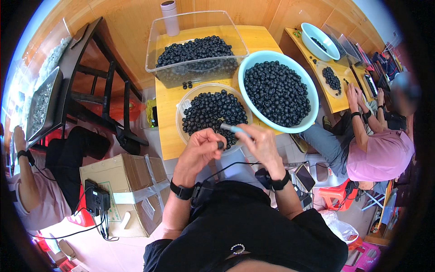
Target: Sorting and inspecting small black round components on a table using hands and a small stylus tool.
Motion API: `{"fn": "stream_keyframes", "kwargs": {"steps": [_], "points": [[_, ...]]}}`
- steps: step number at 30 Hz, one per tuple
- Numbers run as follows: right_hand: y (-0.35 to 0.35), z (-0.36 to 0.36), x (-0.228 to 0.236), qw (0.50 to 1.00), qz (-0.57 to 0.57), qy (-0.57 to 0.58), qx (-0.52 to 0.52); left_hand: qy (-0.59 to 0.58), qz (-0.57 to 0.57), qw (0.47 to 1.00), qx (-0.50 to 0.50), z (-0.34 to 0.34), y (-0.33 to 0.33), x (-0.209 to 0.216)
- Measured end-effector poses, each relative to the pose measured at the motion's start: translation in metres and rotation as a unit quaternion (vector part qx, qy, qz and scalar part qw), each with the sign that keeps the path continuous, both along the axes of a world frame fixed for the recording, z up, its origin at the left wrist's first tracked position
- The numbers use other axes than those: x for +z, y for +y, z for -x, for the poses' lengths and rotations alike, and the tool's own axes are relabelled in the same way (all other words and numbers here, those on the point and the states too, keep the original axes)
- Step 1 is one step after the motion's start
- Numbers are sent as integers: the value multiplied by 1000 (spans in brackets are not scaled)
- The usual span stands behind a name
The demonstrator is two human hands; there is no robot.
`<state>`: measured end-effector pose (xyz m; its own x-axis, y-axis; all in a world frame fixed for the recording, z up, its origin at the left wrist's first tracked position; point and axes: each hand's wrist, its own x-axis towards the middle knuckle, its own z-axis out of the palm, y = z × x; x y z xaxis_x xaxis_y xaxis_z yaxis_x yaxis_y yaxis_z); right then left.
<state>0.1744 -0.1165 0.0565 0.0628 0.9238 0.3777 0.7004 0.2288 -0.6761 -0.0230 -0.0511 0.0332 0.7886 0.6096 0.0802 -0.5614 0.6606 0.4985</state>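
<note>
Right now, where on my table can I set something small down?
Bare on the yellow table: the near-left strip between its left edge and the round tray; the far-right corner between clear bin and blue basin. Crowded: where bin, tray and basin bunch together, and the tray's near side, under your left hand and right hand.

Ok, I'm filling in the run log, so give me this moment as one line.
left hand: pinching black bead | right hand: holding pale-blue tool | nearby: round tray of beads, light-blue basin, clear bin
</note>
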Motion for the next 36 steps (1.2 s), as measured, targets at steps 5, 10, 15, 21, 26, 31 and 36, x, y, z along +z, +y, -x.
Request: {"fn": "stream_keyframes", "kwargs": {"steps": [5,10,15,21,26,31,36], "points": [[-5,-12,-1,998,23,14,-57,33,19,999,26,4,-2,12],[-8,8,24,997,22,67,-7,59,35,996,50,1,0,7],[-13,19,38,997,19,48,54,59,41,995,66,1,-1,4],[-15,20,40,998,27,21,56,49,38,996,63,1,-2,5],[-15,19,38,998,29,33,53,50,40,996,62,2,-3,4],[-13,19,33,998,28,32,55,57,46,995,61,3,-2,2],[-3,21,15,1000,5,15,23,24,36,998,47,10,1,-8]]}}
